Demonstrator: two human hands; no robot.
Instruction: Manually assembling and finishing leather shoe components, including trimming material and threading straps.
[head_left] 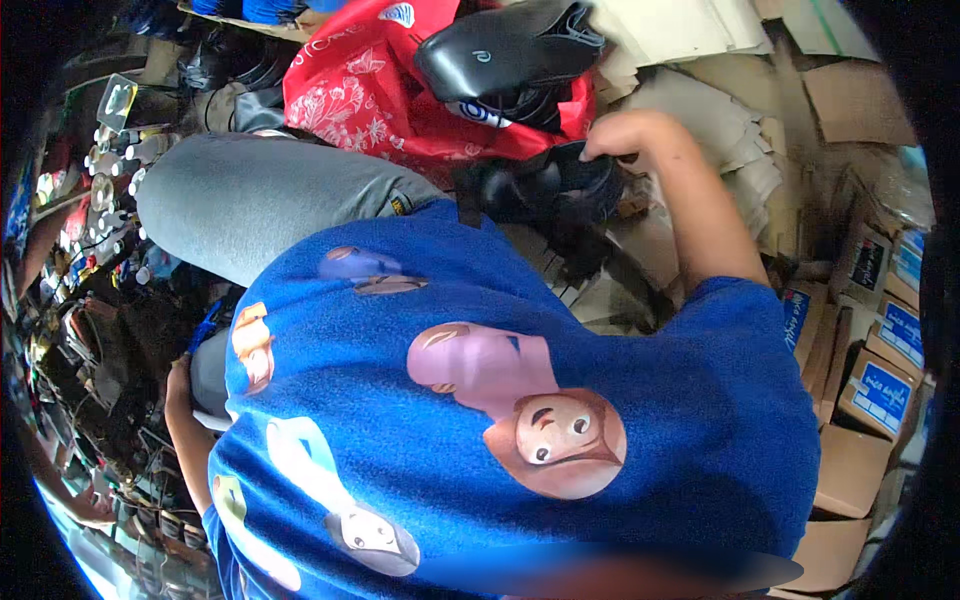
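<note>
Right hand (615,135) clasps dark glossy leather shoe (545,185), upper centre; looks light, stiff-soled, best held by heel; left hand (180,385) grip unclear, lower left

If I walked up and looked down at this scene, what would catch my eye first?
Most striking is the bright blue shirt with cartoon figures, filling the lower middle of the view. Above it, a red flowered bag lies at the top with a glossy black shoe resting on it. The right hand reaches to another dark shoe just below the bag, while blue-labelled cardboard boxes stack up at the right edge.
</note>
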